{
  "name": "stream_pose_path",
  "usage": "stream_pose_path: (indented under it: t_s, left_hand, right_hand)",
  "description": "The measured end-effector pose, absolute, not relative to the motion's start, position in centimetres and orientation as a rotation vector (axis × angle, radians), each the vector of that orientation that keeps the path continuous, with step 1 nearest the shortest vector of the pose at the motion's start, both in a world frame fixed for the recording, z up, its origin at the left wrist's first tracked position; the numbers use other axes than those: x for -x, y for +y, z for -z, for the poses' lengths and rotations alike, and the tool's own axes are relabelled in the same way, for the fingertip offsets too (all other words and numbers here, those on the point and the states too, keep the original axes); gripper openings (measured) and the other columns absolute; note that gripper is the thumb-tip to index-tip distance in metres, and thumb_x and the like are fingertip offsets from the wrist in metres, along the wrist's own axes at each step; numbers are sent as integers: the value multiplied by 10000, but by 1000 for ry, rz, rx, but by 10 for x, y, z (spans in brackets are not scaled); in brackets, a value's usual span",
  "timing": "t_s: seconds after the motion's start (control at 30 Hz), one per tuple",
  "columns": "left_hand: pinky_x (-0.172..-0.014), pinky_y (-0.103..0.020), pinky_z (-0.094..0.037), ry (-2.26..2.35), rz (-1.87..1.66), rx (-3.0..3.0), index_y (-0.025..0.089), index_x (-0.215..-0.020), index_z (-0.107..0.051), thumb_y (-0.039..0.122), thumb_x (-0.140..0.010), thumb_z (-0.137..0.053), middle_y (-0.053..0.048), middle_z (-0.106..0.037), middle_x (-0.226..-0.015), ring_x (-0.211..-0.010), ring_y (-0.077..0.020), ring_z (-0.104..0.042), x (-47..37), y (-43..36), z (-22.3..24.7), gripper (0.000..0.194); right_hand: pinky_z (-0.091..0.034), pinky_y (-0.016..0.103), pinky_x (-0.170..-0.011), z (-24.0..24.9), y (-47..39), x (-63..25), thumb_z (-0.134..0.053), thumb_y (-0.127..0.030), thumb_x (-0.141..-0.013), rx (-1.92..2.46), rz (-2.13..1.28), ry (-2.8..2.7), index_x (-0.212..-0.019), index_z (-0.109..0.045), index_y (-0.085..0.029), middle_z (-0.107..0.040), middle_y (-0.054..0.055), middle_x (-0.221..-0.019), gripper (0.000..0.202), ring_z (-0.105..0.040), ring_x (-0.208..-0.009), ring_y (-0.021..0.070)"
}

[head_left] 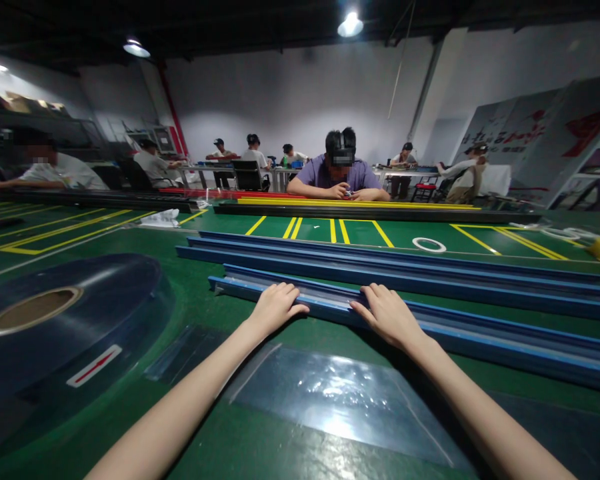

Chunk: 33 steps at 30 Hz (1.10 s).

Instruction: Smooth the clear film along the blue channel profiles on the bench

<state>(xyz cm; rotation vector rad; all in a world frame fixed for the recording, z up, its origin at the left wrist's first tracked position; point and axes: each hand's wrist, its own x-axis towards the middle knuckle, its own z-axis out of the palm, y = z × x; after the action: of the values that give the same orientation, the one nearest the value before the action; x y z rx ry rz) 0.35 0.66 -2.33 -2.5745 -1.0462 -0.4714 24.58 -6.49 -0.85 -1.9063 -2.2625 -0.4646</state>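
Note:
A long blue channel strip (330, 301) lies crosswise in front of me on the green table (205, 433). Near its left end, my left hand (279, 305) is closed on it, fingers over the far side and thumb along the near edge. My right hand (384, 310) grips the same strip further right, its thumb also at the near edge. Between my forearms lies a clear plastic sheet (330, 393), shiny with reflections. Just beyond the held strip are more blue channel strips (300, 259).
At the left sits a large roll of clear film (115, 320). Yellow strips (360, 203) and black strips (380, 213) lie farther back, with a white ring (429, 245) nearer. A person in purple (310, 177) leans on the far side; others sit behind.

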Motion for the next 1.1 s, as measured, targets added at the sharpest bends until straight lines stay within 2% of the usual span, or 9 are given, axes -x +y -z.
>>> stream_pose_path:
  t_s: [0.43, 0.77, 1.0, 1.1]
  left_hand:
    - [-572, -254, -320, -935, 712, 2531, 165, -688, -510, 585, -782, -363, -20, -579, -663, -632, -153, -526, 1, 15, 34, 455]
    - [-595, -269, -327, -940, 657, 2558, 164, -695, -520, 544, -831, -310, -45, -575, -686, -669, -167, -524, 1, 10, 32, 455]
    - [-601, -277, -360, -1002, 631, 2591, 173, -691, -525, 498, -824, -387, -46, -580, -682, -675, -174, -535, 0, 1, 28, 377]
    - [-596, -273, -372, -1030, 608, 2616, 175, -686, -527, 474, -804, -439, -44, -587, -681, -675, -176, -546, 1, -5, 25, 333]
  right_hand:
    - [-340, 315, -698, 11, -63, -249, -208, -472, -873, 1867, 532, -2266, -918, -524, -146, -573, 102, -869, 456, -498, -823, 219]
    - [-350, 320, -710, 7, -63, -252, -212, -462, -868, 1821, 427, -2309, -922, -528, -133, -571, 119, -858, 459, -506, -825, 226]
    - [-357, 326, -712, 6, -69, -249, -224, -475, -861, 1831, 372, -2298, -900, -523, -128, -562, 123, -848, 460, -505, -824, 228]
    - [-361, 330, -706, 4, -73, -246, -242, -536, -837, 1817, 371, -2332, -880, -516, -129, -559, 122, -853, 492, -505, -810, 229]
